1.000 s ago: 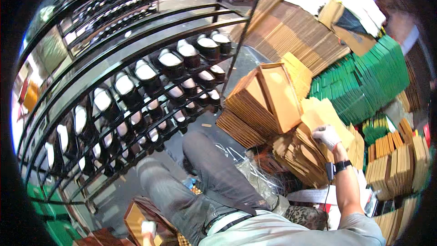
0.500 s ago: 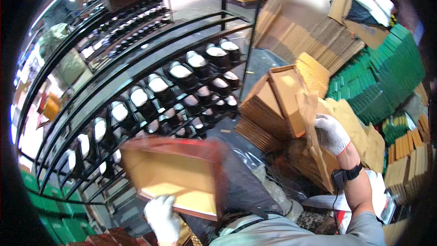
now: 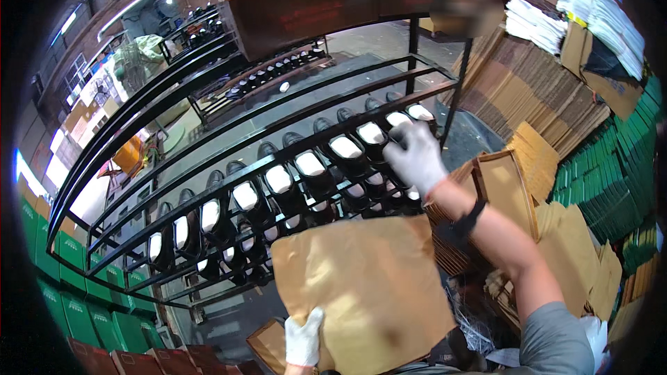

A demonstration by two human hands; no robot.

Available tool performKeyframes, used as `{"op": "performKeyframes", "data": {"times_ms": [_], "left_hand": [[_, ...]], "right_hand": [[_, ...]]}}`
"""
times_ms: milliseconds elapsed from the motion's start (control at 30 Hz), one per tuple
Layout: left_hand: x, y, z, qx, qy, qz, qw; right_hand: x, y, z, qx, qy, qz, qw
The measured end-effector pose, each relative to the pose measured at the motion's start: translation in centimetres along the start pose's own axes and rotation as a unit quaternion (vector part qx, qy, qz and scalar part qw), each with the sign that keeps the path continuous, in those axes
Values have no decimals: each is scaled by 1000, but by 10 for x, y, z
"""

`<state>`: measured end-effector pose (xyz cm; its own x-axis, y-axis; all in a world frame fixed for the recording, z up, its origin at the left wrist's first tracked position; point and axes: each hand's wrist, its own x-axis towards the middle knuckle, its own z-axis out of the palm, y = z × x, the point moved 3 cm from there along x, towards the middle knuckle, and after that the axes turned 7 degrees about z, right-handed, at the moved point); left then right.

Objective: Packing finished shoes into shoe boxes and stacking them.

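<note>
- The left hand [image 3: 304, 339], in a white glove, grips the lower left edge of a brown paper sheet [image 3: 361, 292]; the fingers are closed on the sheet.
- The sheet is held flat in front of the person, low in the view, just below the black metal rack [image 3: 229, 146].
- The right hand [image 3: 415, 156], also in a white glove, reaches up and forward to the right end of the rack. Its fingers are spread and rest on a black shoe [image 3: 396, 125] there; whether they clamp it cannot be told.
- A dark band sits on the right wrist.
- The rack carries black shoes in curved rows, each stuffed with white filler [image 3: 309, 163].
- An open brown box [image 3: 507, 191] stands just right of the right forearm, among stacked flat cardboard [image 3: 535, 90].
- Green boxes [image 3: 611, 180] are stacked at the far right; more green boxes [image 3: 62, 285] line the lower left.
- Dark red boxes [image 3: 160, 361] lie along the bottom left edge.
</note>
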<state>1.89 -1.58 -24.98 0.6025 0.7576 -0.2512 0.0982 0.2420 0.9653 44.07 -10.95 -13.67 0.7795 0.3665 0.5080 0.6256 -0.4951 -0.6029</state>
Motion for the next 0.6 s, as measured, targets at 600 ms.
{"op": "performKeyframes", "data": {"times_ms": [600], "left_hand": [[14,-39,-55,175,95,-83,976]], "right_hand": [[79,164,20,44,-282,306,908]]}}
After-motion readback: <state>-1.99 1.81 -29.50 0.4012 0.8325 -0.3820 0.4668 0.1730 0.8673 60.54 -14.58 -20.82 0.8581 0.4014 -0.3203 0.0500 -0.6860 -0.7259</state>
